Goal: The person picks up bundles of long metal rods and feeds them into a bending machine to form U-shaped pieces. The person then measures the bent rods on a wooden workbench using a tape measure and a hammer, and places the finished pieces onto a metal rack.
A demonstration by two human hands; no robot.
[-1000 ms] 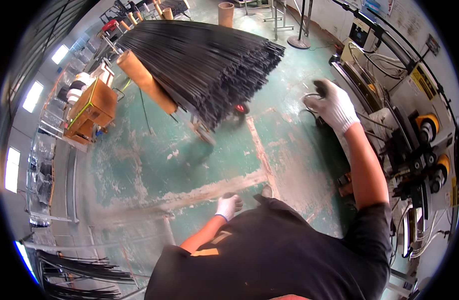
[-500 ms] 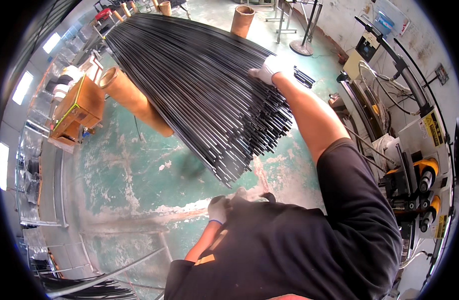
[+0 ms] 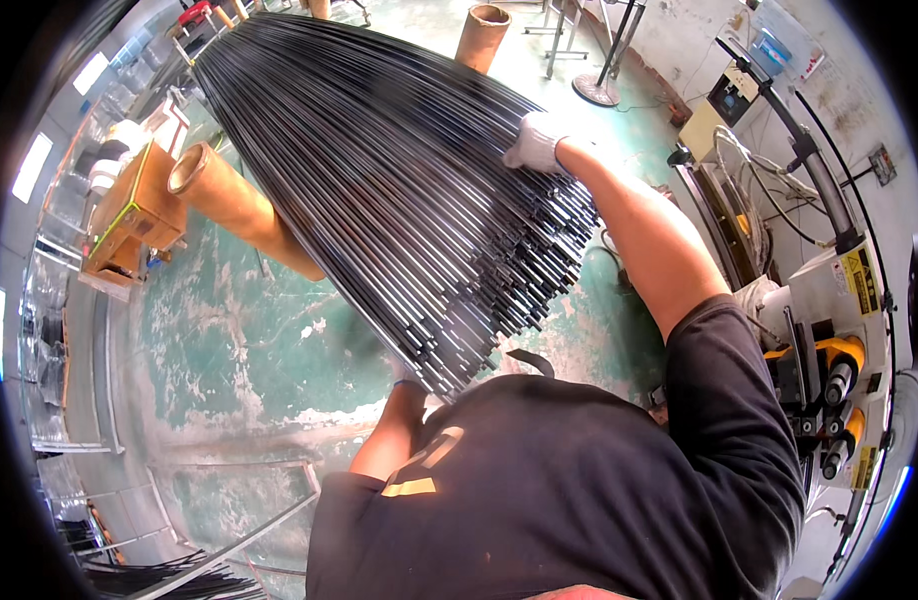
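Note:
A broad layer of long, thin black rods fans out in front of me, its uneven near ends close to my body. Whether the rods are hollow is too small to tell. My right hand, in a white glove, is closed over the right edge of the rods, a short way back from their ends. At the near left corner of the rods is my left hand, also gloved. Its fingers are hidden by the rods and only a bit of the glove shows above the wrist.
A brown cardboard tube slants beside the rods' left edge; another brown tube stands beyond them. Further left is a wooden cabinet. A machine with yellow-and-black parts stands close on my right. A round-based stand is farther off.
My left hand has moved forward from in front of my body to the rods' near left corner. Several rods that stuck out past my right hand no longer show there. My body has come closer.

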